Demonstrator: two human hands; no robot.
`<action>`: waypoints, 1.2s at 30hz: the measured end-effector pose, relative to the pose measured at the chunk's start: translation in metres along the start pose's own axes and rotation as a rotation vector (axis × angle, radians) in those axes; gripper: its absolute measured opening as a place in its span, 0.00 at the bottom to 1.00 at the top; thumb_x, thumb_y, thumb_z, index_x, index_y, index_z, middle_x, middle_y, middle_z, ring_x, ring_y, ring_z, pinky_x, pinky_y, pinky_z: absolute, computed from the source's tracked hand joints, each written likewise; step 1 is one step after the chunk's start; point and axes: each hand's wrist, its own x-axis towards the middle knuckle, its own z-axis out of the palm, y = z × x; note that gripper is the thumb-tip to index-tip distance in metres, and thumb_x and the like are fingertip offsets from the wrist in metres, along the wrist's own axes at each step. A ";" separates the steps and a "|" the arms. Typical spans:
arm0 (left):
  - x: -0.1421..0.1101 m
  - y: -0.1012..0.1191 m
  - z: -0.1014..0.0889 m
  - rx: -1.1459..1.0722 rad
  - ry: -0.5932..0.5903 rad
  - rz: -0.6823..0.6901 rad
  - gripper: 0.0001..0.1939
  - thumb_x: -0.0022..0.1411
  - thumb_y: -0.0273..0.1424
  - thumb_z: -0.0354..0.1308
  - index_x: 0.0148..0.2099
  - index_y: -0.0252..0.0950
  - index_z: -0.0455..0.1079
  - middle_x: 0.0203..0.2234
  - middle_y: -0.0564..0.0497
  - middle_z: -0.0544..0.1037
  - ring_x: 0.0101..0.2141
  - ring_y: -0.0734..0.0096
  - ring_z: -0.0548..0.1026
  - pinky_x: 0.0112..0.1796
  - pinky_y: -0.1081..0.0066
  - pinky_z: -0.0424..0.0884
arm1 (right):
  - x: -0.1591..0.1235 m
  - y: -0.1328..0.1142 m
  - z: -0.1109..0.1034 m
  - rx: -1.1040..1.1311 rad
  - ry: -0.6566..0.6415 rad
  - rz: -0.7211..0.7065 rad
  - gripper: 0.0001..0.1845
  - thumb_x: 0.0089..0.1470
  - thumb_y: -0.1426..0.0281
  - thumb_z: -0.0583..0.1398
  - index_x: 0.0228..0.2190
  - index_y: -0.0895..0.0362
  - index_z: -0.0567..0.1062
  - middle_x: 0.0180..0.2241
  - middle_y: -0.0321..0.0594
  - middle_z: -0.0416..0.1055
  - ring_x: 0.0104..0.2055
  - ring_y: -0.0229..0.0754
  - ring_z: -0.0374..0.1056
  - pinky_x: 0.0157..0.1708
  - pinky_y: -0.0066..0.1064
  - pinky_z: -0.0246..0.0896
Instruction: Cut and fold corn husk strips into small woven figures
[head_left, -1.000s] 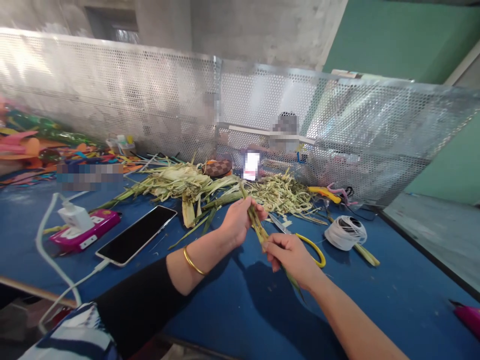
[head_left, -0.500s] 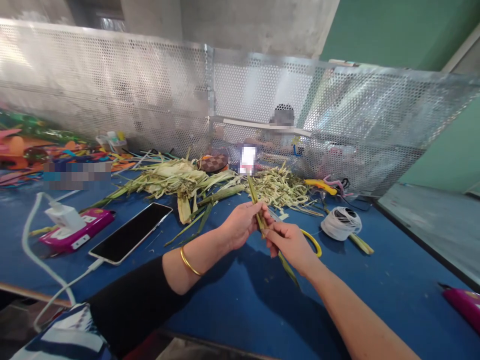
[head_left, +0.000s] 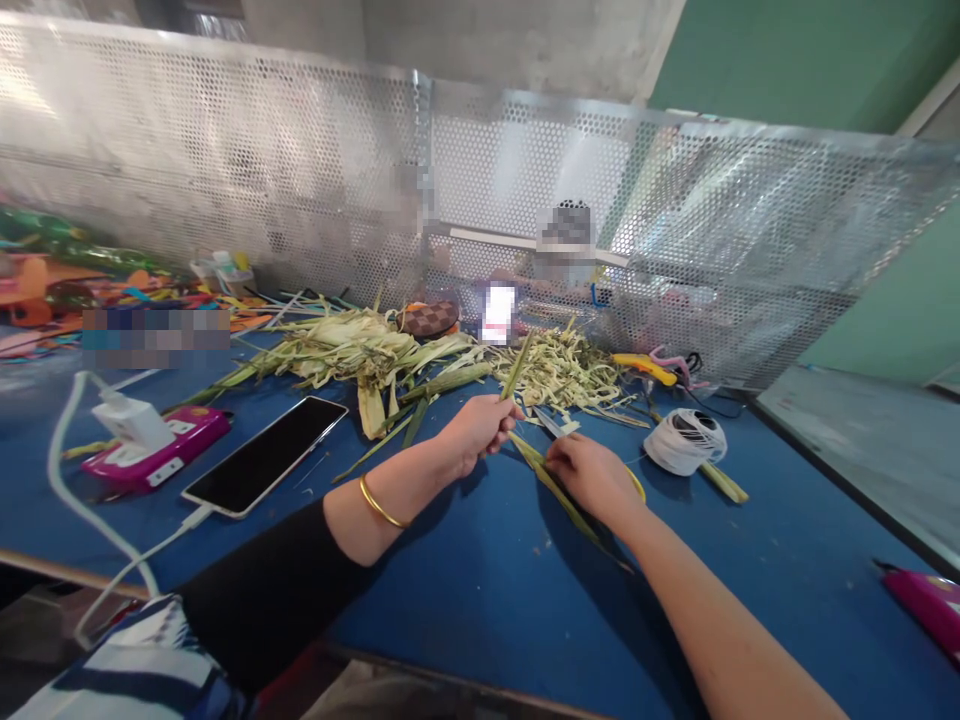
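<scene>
A green-yellow strip of plant leaf (head_left: pixel 551 482) passes through my left hand (head_left: pixel 480 430). Its upper end sticks up above my fist, and the long lower part slants down toward the table on the right. My left fingers are closed round it. Just right of the strip, my right hand (head_left: pixel 596 475) has its fingers curled over a pair of scissors (head_left: pixel 548 423). The metal blade shows beyond the fingertips; part of a yellow handle appears behind the hand, and the rest is covered.
Shredded leaf strips (head_left: pixel 562 370) and a pile of pale husks (head_left: pixel 345 350) lie ahead. To the right is a spool of white thread (head_left: pixel 684 442). A phone (head_left: pixel 266 455) and a magenta power strip (head_left: pixel 161 450) occupy the left. A perforated metal screen (head_left: pixel 300 170) stands behind.
My right hand has let go of the leaf strip and moved right onto the scissors. My left hand has shifted slightly left, keeping the strip, whose upper end now leans right.
</scene>
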 end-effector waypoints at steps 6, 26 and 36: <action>0.001 -0.001 -0.006 0.487 0.328 0.390 0.12 0.64 0.31 0.45 0.34 0.36 0.69 0.30 0.49 0.77 0.33 0.69 0.73 0.35 0.72 0.66 | -0.005 0.000 -0.016 -0.294 0.123 -0.059 0.10 0.57 0.77 0.52 0.37 0.57 0.72 0.34 0.43 0.75 0.30 0.41 0.69 0.29 0.30 0.50; -0.010 -0.016 0.015 0.028 -0.354 -0.268 0.15 0.65 0.27 0.45 0.32 0.31 0.71 0.23 0.50 0.76 0.20 0.76 0.72 0.25 0.73 0.69 | -0.010 -0.002 -0.035 -0.422 0.441 -0.501 0.17 0.57 0.81 0.49 0.28 0.55 0.75 0.26 0.39 0.72 0.32 0.41 0.63 0.54 0.40 0.44; -0.014 -0.015 0.019 -0.062 -0.373 -0.333 0.15 0.65 0.28 0.47 0.30 0.30 0.71 0.20 0.52 0.70 0.18 0.80 0.64 0.21 0.77 0.61 | -0.008 0.002 -0.029 -0.464 0.454 -0.526 0.16 0.57 0.80 0.50 0.29 0.56 0.76 0.25 0.38 0.71 0.31 0.40 0.63 0.55 0.40 0.43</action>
